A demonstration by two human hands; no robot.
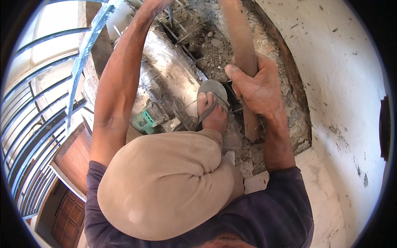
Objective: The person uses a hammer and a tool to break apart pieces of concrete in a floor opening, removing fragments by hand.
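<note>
My right hand [259,84] is wrapped round a long wooden handle [240,35], thumb across its near side. The handle slants up and out past the upper edge, so its far end is hidden. Its lower end hangs over broken concrete [213,43]. At the top edge my left hand [159,5] is mostly cut off. A bluish metal rod [170,17] runs down from it into the rubble, among thin steel bars [180,29]. The left fingers themselves are barely visible.
My sandalled foot [213,109] stands beside the rubble. Left of it lies a dusty power tool [155,89] near a green plastic piece [144,121]. A blue metal railing [49,91] and a wooden panel [74,155] are on the left; a stained white wall [335,70] curves along the right.
</note>
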